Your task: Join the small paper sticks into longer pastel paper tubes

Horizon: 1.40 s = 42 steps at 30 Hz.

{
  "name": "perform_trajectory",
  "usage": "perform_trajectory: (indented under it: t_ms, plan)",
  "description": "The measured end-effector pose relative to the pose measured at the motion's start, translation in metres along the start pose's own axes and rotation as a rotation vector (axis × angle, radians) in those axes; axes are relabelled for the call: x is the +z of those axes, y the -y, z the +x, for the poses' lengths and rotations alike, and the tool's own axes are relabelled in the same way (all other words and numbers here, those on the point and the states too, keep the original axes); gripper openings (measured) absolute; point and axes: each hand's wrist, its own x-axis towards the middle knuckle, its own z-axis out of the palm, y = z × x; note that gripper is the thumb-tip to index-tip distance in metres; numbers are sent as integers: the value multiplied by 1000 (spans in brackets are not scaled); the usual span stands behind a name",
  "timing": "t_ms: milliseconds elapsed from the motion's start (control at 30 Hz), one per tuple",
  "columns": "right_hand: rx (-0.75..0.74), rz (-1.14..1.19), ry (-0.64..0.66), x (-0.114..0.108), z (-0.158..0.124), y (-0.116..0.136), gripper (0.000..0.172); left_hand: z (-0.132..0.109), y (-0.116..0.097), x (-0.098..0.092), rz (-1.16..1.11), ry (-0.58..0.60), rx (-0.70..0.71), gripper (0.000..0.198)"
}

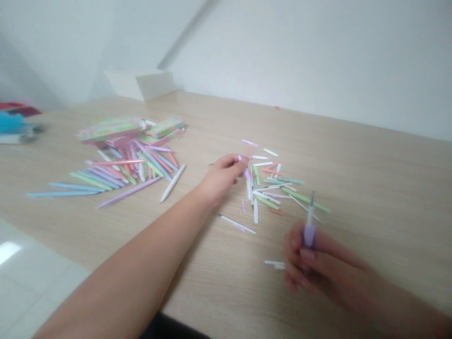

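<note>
My left hand (221, 178) reaches over the middle of the table, its thumb and fingers closed on a small purple pen part (240, 159). Loose pen parts lie beside and beyond it, among them white tubes, a green barrel (267, 203) and thin refills. Nearer the front right, my right hand (318, 263) grips a purple pen barrel (309, 234). A pale section with a thin dark tip points up out of that barrel. Close to the right fingers lie short white pieces (274, 264). Motion blur softens the small parts.
At the left is a pile of pastel pens (134, 162), with printed cardboard boxes (111, 131) behind them. A white pen (173, 183) lies apart at the pile's right. Toward the wall stands a white box (141, 84). Blue and red items (14, 122) sit at the far left.
</note>
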Motion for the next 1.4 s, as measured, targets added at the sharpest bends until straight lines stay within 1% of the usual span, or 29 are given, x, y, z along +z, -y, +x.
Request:
perform_trajectory:
  t_ms: [67, 167, 233, 300, 400, 467, 533, 633, 700, 767, 867, 1033, 1100, 1300, 1400]
  plan:
    - [56, -70, -35, 5, -23, -19, 19, 0, 1, 0, 20, 21, 13, 33]
    - [71, -210, -46, 10, -48, -37, 25, -1, 4, 1, 45, 49, 28, 32]
    - [52, -291, -40, 15, -56, -42, 28, -1, 6, 1, 63, 63, 36, 33]
    - [9, -363, -46, 21, -57, -42, 31, -1, 8, 2, 80, 76, 45, 34]
    - [-45, -476, -56, 27, -46, -37, 31, -1, 8, 4, 82, 96, 54, 35]
    - [-80, -534, -59, 25, -29, -31, 29, -3, 6, 4, 56, 101, 45, 35]
    - [-164, -578, -90, 17, -7, -25, 29, -3, 4, 4, 19, 98, 31, 35]
    - [-289, -675, -184, 0, 33, -17, 31, -4, 1, 3, -46, 101, 14, 36]
    - [-321, -707, -248, -9, 55, -15, 31, -4, 1, 3, -110, 119, 6, 38]
    - [-329, -688, -318, -14, 69, -14, 33, -5, 0, 4, -176, 136, -1, 41]
    - [-348, -684, -388, -15, 73, -16, 36, -7, -2, 7, -237, 156, 2, 45]
    - [-375, -850, -365, -8, 63, -16, 35, -12, -6, 13, -266, 176, 12, 41]
    - [-364, -888, -355, -7, 63, -14, 34, -14, -8, 14, -284, 169, 14, 39]
    - [-267, -866, -398, -11, 65, -12, 39, -14, -12, 13, -275, 152, 9, 39]
    - [-256, -867, -407, -13, 66, -12, 40, -15, -13, 12, -269, 170, 15, 38]
